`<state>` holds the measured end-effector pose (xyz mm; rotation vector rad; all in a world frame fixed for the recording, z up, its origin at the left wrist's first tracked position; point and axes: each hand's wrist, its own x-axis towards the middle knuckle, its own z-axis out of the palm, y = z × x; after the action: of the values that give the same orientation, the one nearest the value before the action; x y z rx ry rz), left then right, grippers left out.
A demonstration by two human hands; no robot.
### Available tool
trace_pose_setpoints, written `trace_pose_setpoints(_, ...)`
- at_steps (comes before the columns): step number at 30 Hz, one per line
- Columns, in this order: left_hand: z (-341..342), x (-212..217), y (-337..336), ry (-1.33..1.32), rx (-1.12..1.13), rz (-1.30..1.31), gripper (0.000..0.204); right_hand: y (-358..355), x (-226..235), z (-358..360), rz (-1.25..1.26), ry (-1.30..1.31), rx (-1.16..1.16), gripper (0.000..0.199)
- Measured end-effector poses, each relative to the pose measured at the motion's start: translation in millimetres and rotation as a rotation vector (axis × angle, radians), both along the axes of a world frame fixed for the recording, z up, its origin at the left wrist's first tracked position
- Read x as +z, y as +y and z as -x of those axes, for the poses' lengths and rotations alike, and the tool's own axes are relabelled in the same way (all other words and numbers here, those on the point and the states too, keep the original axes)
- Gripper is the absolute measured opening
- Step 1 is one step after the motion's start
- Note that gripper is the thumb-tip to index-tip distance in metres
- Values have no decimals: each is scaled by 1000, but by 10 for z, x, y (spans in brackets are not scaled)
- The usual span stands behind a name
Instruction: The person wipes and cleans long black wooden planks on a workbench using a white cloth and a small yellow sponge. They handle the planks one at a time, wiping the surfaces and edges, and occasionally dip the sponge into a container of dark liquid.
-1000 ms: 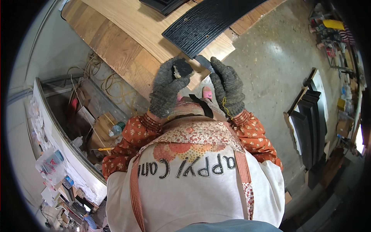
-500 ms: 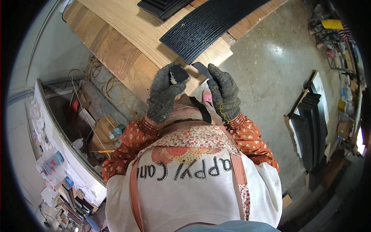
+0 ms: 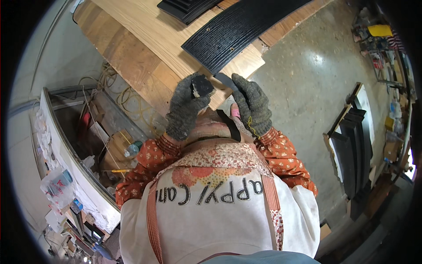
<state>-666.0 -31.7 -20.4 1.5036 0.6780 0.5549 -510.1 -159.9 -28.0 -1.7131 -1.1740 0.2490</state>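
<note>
1. Far left, I log a white-walled bin [image 3: 61, 158] with cardboard [image 3: 115, 152] and a plastic bottle [image 3: 132, 150] inside; its raised wall presumably keeps the loose items together. A yellowish hose [image 3: 126, 97] lies looped beyond it.
2. Wooden table [image 3: 116, 46]: a pale wood panel [image 3: 147, 28] lies flat on top, perhaps as a level bed. Stepped black mouldings [image 3: 187, 12] sit near its far side.
3. Left hand [image 3: 184, 108], gloved in grey knit: fingers curl closed around a black-faced block [image 3: 202, 86] with a ragged pale edge. I read the cupped hold as keeping the dark face exposed. Material: cannot tell.
4. Black ribbed board [image 3: 246, 31]: lies ribbed face up across panel and table, one corner towards both hands, so I judge that end easy to reach.
5. Right hand [image 3: 254, 105], same glove: thumb and fingers pinch closed on a thin dark sheet [image 3: 225, 81], gripped at one end, apparently to leave the rest free. It sits just beside the board's near corner; contact, cannot tell.
6. Right: long black strips [image 3: 351, 149] lie grouped lengthwise, likely for compactness, on the concrete floor [image 3: 303, 101].
</note>
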Motion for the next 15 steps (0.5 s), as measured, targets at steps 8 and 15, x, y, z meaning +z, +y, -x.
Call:
trace_pose_setpoints(8, 5, 41, -19, -9, 34, 140, 46, 10, -38, 7, -24, 10, -3, 38)
trace_pose_setpoints(15, 25, 92, -23, 34, -2, 43, 46, -13, 66, 62, -47, 39, 3, 33)
